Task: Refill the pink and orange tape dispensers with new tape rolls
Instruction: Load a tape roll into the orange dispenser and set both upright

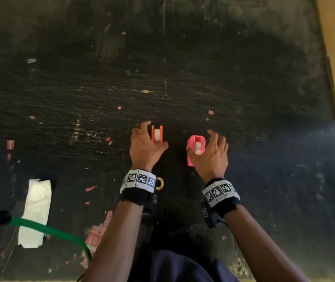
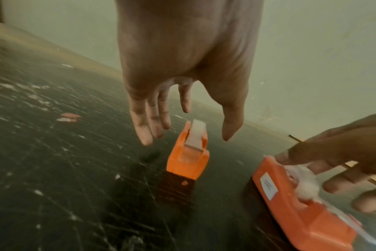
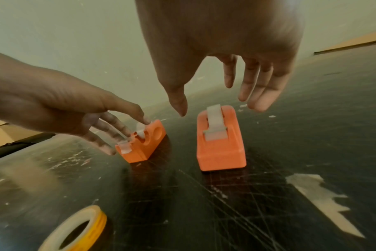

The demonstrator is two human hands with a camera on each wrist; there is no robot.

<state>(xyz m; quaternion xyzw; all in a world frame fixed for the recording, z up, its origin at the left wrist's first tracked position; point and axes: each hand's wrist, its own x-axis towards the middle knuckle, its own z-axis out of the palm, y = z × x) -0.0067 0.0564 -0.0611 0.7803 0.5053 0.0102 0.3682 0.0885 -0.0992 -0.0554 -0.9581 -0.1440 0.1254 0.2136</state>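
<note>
Hands spread open above two loaded dispensers standing side by side: left hand over the orange dispenser, right hand over the pink dispenser, both long axes pointing away.

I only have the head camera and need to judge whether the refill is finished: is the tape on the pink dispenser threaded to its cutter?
Observer: Yes. The right wrist view shows the tape on the pink dispenser drawn down from its roll to the cutter edge.
Operator: And the orange one?
Observer: The same. A tape end sits on the front cutter of the orange dispenser.
Operator: What is the ring half hidden by the left wristband?
Observer: A tape roll with a yellow edge, lying flat on the table, apart from both dispensers.
</note>
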